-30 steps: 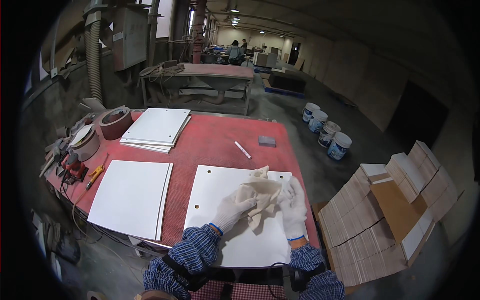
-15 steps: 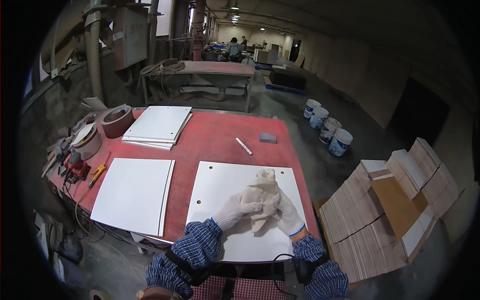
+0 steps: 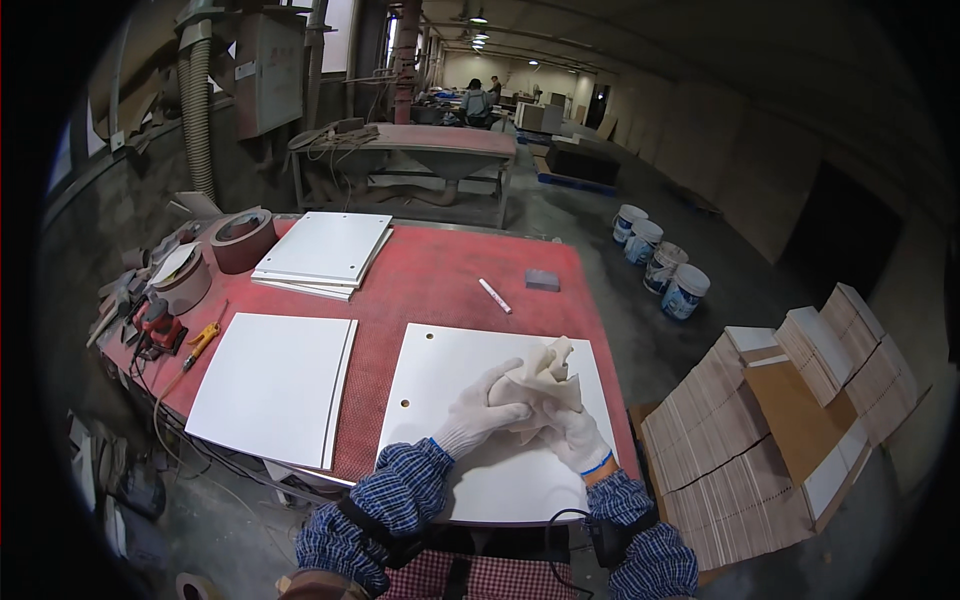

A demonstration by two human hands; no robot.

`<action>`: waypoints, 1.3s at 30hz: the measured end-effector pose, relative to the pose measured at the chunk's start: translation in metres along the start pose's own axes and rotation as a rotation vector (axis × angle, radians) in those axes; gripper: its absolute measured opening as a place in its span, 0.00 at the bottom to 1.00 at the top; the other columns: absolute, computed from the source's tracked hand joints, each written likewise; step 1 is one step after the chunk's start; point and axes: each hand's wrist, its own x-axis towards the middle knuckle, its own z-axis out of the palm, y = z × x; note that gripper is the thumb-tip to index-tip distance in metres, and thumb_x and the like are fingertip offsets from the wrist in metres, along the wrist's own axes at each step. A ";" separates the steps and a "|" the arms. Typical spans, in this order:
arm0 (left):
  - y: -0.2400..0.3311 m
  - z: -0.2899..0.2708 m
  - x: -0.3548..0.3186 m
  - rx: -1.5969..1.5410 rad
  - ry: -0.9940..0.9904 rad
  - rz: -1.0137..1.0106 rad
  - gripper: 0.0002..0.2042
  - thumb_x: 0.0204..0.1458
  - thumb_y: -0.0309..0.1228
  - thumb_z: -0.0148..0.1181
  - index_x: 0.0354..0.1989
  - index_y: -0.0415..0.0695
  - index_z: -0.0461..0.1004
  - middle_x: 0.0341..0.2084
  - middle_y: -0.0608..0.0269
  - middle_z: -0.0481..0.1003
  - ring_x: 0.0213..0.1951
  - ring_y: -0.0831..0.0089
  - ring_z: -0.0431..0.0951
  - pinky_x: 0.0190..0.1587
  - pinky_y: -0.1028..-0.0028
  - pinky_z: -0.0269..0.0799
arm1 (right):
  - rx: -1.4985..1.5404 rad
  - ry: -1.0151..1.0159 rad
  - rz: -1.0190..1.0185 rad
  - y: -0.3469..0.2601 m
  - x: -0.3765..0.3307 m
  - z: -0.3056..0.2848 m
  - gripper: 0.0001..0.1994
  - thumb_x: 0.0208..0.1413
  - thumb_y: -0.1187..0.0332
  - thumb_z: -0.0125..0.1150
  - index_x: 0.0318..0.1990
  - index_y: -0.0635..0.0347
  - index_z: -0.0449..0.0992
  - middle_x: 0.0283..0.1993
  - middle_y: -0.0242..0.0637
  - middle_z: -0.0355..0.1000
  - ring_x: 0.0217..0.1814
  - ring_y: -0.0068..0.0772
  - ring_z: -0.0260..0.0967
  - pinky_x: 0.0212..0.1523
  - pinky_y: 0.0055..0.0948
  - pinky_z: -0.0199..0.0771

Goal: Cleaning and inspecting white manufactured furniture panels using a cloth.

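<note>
A crumpled cream cloth (image 3: 540, 382) is bunched between my two white-gloved hands. My left hand (image 3: 488, 405) is closed on its left side, thumb and fingers pressed into the folds. Gripping the lower right of the cloth, my right hand (image 3: 575, 438) has its fingers partly hidden by it. Both hands are above a white panel (image 3: 425, 385) with drilled holes, which lies flat at the near edge of the red table (image 3: 440, 270). The cloth covers part of the panel's right side.
White panels (image 3: 270, 385) lie stacked to the left, with another holed stack (image 3: 325, 245) behind. A marker (image 3: 495, 296) and grey block (image 3: 542, 280) lie beyond my hands. A red sander (image 3: 158, 325) and yellow air gun (image 3: 203, 340) are far left. Stacked boards (image 3: 710, 430) stand right, near several buckets (image 3: 684, 291).
The cloth has been turned and rebunched, its loose end now pointing up and right instead of hanging down. My left hand has shifted up and slightly right. The view has tilted a little.
</note>
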 end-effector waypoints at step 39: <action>-0.027 -0.062 -0.201 0.549 0.587 -0.108 0.27 0.66 0.51 0.43 0.61 0.43 0.72 0.51 0.41 0.78 0.54 0.44 0.77 0.58 0.57 0.69 | -1.989 -0.054 -0.308 0.069 -0.039 0.111 0.28 0.61 0.45 0.56 0.60 0.54 0.76 0.65 0.40 0.66 0.71 0.48 0.57 0.69 0.46 0.59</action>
